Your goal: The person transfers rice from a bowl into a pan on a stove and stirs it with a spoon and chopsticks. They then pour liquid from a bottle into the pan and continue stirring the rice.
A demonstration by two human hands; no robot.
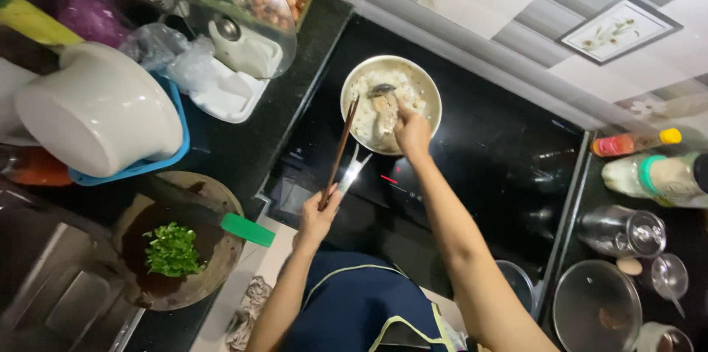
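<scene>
Pot [430,86] of pale, rice-like food is sitting on the black cooktop [487,160], near its back edge, and the right hand [411,131] is reaching over the near rim, fingers closed around what looks like a spoon [382,98] dipping into the food. I'm judging this as the stirring or scooping step, well under way, with the food looking thick and clumped. The left hand [317,215] is hanging back from the pot, gripping a pair of brown chopsticks [340,149] by their lower end; the tips are angling up toward the pot's left rim, touching it or just beside it — hard to tell which from here. The pot's metal handle [354,170] is pointing toward the person, just beside the chopsticks.

Next move, as I read it, is calling for a steady pot: the handle is free, so the spoon needs gentle strokes or the pot may be sliding on that smooth glass. The chopsticks would have to come in over the rim without knocking the spoon.

Moving outward: a round board [214,197] with chopped greens [173,250] and a green-handled knife [247,229] is lying to the left, a white pot [99,109] in a blue basket [158,162] beyond it, and bottles [649,168] and glass jars [623,230] are standing to the right.
</scene>
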